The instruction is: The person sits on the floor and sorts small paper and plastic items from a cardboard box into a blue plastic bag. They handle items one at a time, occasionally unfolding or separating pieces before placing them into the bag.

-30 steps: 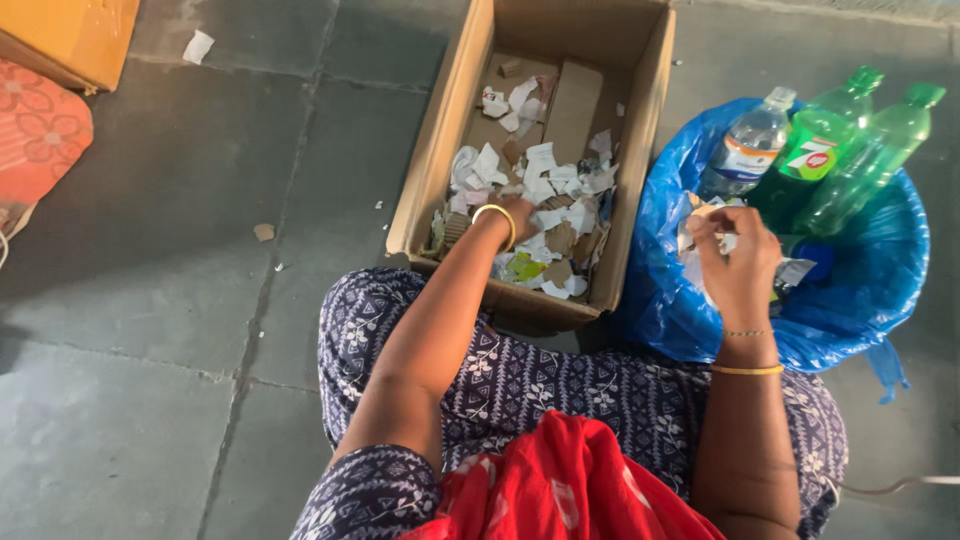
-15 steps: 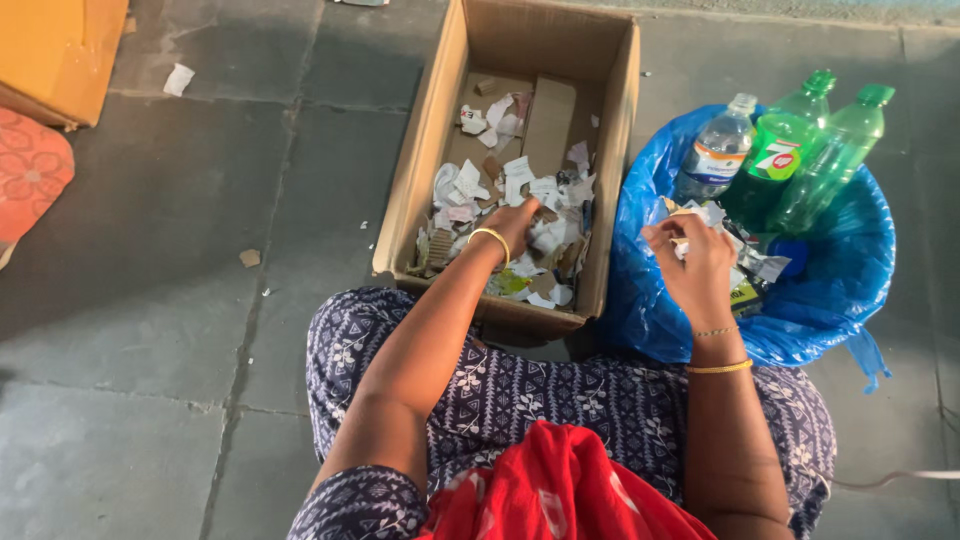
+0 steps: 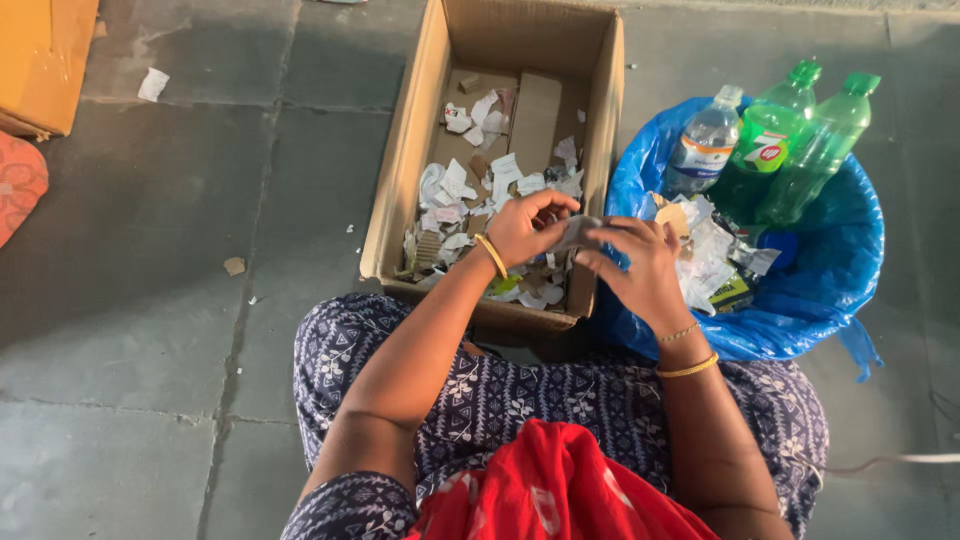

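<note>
An open cardboard box (image 3: 418,150) stands on the floor in front of my knees, its bottom littered with torn paper scraps (image 3: 470,190). My left hand (image 3: 525,225) and my right hand (image 3: 640,262) meet over the box's near right corner. Together they pinch a small greyish piece of paper (image 3: 580,232) between the fingertips. To the right sits a blue plastic bag (image 3: 830,270) with paper scraps, one clear bottle (image 3: 703,140) and two green bottles (image 3: 790,135) in it.
The floor is grey stone tiles. An orange-yellow box (image 3: 45,60) stands at the top left, a patterned orange cushion (image 3: 18,185) at the left edge. Small scraps (image 3: 152,84) lie on the tiles. A white cable (image 3: 900,460) runs along the floor at right.
My right hand has come left from the blue bag, and my left hand has lifted out of the box. Both now hold one piece of paper over the box's corner.
</note>
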